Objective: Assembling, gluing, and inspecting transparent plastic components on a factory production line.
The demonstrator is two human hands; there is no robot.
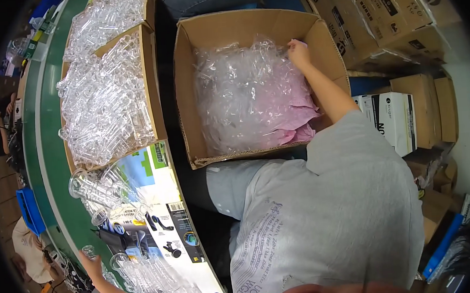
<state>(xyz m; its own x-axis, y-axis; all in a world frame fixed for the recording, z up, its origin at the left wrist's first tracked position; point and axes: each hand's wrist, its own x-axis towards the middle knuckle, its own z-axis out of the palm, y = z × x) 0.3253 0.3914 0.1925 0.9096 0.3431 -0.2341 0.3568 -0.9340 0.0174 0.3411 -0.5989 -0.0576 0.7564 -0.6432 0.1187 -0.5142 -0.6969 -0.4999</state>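
Note:
My right hand (297, 50) reaches into the far right corner of an open cardboard box (188, 95). Its fingers are curled onto the heap of clear plastic pieces (241, 86) that fills the box over pink sheets (293, 123). My left hand (92, 263) is at the lower left, at the edge of a printed flat carton (170, 227). It touches a small clear tube (88, 250) among more clear tubes (146, 280). Whether it grips the tube is not visible. My grey shirt (338, 215) fills the lower middle.
Two cardboard trays (151, 81) piled with clear tubes lie left of the box, beside a green conveyor (50, 159). Stacked cartons (395, 15) stand at the right. Other people (27, 248) sit beyond the conveyor at the left, near a blue bin (29, 210).

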